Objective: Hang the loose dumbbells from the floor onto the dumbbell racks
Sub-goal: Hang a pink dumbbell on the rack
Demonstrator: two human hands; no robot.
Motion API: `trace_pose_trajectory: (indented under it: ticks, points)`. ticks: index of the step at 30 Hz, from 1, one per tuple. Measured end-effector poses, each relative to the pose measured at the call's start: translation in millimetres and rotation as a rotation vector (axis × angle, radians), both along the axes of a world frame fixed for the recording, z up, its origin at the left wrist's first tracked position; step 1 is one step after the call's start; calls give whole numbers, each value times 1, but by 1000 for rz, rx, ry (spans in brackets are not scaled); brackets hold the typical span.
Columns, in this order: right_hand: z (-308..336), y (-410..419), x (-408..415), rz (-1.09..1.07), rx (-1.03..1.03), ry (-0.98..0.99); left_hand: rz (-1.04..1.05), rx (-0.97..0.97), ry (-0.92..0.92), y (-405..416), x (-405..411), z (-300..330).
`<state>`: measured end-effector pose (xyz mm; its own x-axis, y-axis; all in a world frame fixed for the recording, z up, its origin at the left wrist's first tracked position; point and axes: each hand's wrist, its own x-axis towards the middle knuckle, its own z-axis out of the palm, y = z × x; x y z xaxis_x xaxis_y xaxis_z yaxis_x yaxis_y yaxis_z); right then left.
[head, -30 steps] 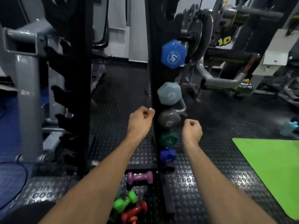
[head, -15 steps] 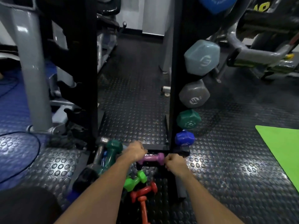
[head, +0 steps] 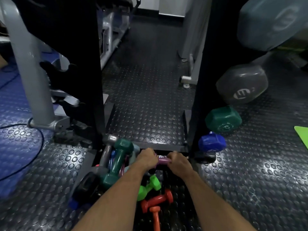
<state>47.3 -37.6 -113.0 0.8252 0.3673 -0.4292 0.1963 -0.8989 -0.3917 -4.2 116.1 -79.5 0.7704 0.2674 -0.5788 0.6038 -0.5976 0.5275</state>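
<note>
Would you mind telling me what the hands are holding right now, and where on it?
Both hands grip the purple dumbbell: the left hand covers its left end, the right hand its right end, leaving the handle showing between them.

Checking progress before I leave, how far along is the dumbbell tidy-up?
Done: grey dumbbell, green dumbbell and blue dumbbell hang on the right rack. In hand: left hand and right hand grip the purple dumbbell. Left: lime dumbbell, red dumbbell, teal dumbbell and others on the floor.

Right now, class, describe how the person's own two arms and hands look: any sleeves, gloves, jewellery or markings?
Both forearms are bare, with no sleeves in view. The left hand and right hand wear no gloves. No watch, wristband, rings or markings show.
</note>
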Motion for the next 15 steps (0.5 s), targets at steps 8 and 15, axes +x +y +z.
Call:
trace_pose_trajectory:
  ticks: [8,15]
  points:
    - [-34,25,17,228,-121,-44,20,-30,12,2,12,-28]
    - [-52,31,8,322,-395,-125,43,-54,27,7,8,-32]
